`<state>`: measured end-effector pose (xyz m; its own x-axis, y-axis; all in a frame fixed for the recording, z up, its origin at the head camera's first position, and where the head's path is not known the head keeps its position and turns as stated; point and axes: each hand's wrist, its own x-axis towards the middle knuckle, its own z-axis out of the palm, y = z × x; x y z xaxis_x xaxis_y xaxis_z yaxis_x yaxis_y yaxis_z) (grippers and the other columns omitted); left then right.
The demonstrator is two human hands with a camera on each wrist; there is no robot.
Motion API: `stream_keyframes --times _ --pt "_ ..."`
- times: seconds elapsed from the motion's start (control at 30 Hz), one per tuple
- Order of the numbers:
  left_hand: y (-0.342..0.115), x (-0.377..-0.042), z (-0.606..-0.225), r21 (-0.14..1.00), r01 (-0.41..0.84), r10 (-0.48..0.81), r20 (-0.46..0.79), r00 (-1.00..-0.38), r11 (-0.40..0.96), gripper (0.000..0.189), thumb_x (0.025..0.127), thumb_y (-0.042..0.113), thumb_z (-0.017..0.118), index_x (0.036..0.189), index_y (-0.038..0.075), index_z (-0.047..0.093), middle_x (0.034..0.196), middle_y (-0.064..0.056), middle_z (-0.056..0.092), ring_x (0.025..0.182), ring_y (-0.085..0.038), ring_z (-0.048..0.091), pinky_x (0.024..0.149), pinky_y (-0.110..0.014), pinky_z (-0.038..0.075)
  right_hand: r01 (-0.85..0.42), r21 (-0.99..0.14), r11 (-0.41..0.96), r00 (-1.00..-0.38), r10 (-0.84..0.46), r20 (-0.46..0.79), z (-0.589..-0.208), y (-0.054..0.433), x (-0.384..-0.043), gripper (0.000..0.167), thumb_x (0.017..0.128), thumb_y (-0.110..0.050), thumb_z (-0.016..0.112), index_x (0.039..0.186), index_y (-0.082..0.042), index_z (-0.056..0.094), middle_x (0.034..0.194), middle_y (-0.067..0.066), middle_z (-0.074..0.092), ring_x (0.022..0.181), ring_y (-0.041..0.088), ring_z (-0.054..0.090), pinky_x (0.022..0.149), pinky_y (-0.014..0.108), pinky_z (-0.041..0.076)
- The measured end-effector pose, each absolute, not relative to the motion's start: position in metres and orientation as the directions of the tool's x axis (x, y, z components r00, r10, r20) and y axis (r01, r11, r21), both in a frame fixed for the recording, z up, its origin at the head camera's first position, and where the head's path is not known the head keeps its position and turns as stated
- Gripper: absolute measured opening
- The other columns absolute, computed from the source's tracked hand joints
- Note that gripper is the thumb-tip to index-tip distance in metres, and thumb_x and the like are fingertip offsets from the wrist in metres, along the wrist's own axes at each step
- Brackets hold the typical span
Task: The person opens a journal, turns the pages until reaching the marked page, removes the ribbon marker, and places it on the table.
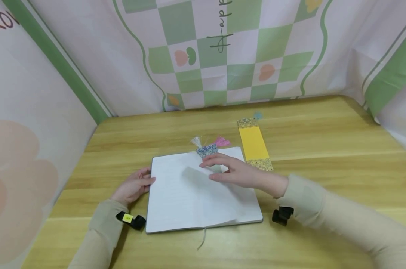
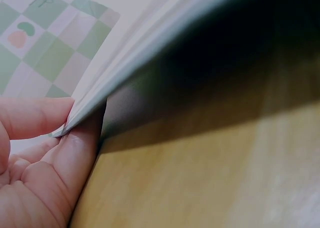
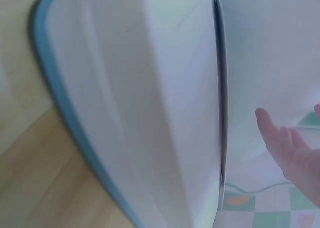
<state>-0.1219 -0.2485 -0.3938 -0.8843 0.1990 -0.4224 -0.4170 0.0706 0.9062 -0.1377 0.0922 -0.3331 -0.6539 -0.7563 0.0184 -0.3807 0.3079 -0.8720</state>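
Observation:
An open notebook (image 1: 176, 194) with white pages and a dark cover lies on the table. My left hand (image 1: 133, 186) grips its left edge; in the left wrist view the thumb (image 2: 37, 117) is on top and fingers are underneath. Over the right half of the spread is my right hand (image 1: 236, 172), its fingers (image 3: 265, 125) apart and holding nothing; contact with the paper cannot be told in the head view. Beyond those fingertips, a blue patterned bookmark end (image 1: 207, 150) sticks out at the notebook's top edge, with a white tassel (image 1: 196, 141) and a pink tassel (image 1: 222, 141).
Right of the notebook lies a yellow bookmark (image 1: 254, 144) with patterned ends and a small blue tassel (image 1: 258, 116). A grey ribbon (image 1: 203, 239) trails from the notebook's lower edge. Printed cloth (image 1: 213, 74) hangs behind the wooden table (image 1: 324, 149).

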Motion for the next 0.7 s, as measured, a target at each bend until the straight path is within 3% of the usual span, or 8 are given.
stream_keyframes --times 0.17,0.4,0.5,0.7 --pt "-0.249 -0.121 -0.394 0.909 -0.412 0.203 -0.417 -0.886 0.065 0.06 0.095 -0.002 0.048 0.146 -0.009 0.016 0.1 0.005 0.062 0.089 -0.005 0.06 0.078 -0.022 0.051 -0.434 -0.841 0.324 -0.558 -0.829 -0.031 -0.335 0.083 -0.135 0.048 0.096 -0.029 0.054 0.139 -0.011 0.046 0.148 0.013 0.036 0.137 0.033 0.031 0.108 0.054 0.031" --pt "-0.25 -0.12 -0.395 0.921 -0.389 0.269 -0.379 -0.886 0.015 0.058 0.095 -0.004 0.044 0.144 -0.011 0.015 0.097 0.009 0.065 0.088 -0.004 0.061 0.078 -0.022 0.051 -0.696 -0.541 0.472 -0.402 -0.88 -0.251 -0.341 0.068 -0.13 0.063 0.092 -0.049 0.055 0.147 -0.025 0.036 0.156 0.008 0.022 0.143 0.03 0.017 0.113 0.049 0.024" --pt "-0.251 -0.119 -0.395 0.929 -0.37 0.294 -0.354 -0.888 0.001 0.055 0.095 -0.004 0.044 0.143 -0.012 0.018 0.096 0.01 0.066 0.087 -0.004 0.062 0.078 -0.022 0.051 -0.738 -0.475 0.479 -0.377 -0.877 -0.297 -0.342 0.063 -0.128 0.064 0.09 -0.051 0.056 0.146 -0.026 0.037 0.157 0.009 0.018 0.144 0.033 0.014 0.115 0.048 0.021" --pt "-0.252 -0.119 -0.394 0.935 -0.354 0.295 -0.34 -0.893 0.004 0.048 0.095 -0.004 0.044 0.139 -0.011 0.027 0.096 0.009 0.065 0.087 -0.004 0.061 0.078 -0.022 0.051 -0.744 -0.411 0.526 -0.388 -0.842 -0.376 -0.341 0.057 -0.125 0.065 0.088 -0.05 0.059 0.145 -0.03 0.037 0.159 0.006 0.011 0.144 0.035 0.011 0.116 0.05 0.015"
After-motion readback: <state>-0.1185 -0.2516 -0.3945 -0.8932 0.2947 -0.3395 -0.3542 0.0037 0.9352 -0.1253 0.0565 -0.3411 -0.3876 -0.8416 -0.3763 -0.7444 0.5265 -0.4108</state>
